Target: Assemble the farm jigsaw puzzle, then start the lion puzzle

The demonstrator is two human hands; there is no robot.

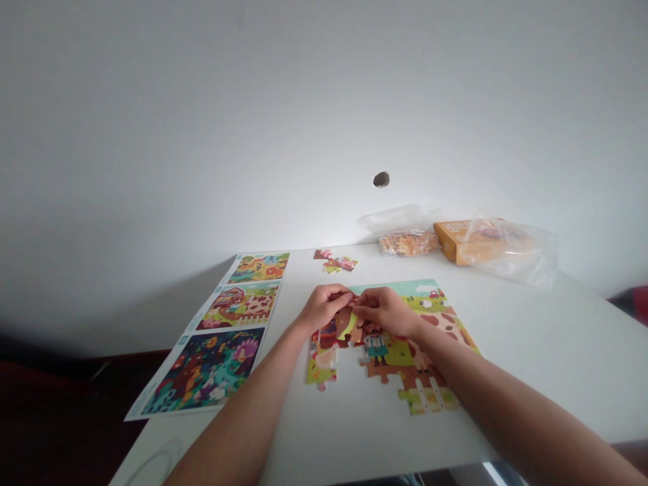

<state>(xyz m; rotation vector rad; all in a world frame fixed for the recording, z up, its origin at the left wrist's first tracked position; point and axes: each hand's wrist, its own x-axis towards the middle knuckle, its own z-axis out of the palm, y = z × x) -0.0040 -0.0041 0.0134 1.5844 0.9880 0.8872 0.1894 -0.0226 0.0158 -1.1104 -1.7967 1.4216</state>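
A partly joined farm jigsaw puzzle (405,351) lies flat on the white table (531,364). My left hand (324,307) and my right hand (385,310) meet over its upper left part, fingers curled and pinched together on a puzzle piece (349,322) with green and brown print. Both hands press at the same spot. Which hand bears the piece more is hard to tell. A few loose puzzle pieces (337,262) lie farther back on the table.
A long reference sheet (223,331) with three colourful pictures lies at the left edge. At the back right are a clear bag of pieces (408,239), an orange box (450,236) and a crumpled plastic bag (511,250). A white wall stands behind.
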